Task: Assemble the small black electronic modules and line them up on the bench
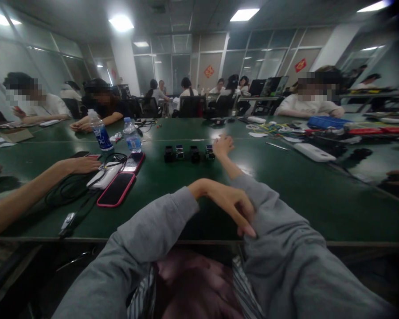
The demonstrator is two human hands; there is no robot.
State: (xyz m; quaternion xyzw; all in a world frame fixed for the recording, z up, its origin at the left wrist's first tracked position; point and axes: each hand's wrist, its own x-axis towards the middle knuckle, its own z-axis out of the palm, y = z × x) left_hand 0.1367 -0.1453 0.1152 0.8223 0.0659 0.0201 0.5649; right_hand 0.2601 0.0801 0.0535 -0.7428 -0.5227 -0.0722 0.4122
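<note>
My left hand (228,201) reaches across in front of me, its fingers bent against the grey sleeve (269,208) of my right forearm, seemingly gripping the cloth. My right hand (224,145) is stretched forward over the dark green table with its fingers apart and nothing in them; it is slightly blurred. Just left of it stands a small dark block-like device with a silver and blue top (209,152). Beside that, in a row, are a small black block (194,153), another silver-topped device (180,152) and a second black block (168,153).
At left, another person's hand (83,165) rests by cables and a white power strip (103,176). Nearby are a pink-edged phone (117,189), a second phone (133,162) and two bottles, one a water bottle (132,136). A white power strip (314,152) and a blue tray (329,122) lie right.
</note>
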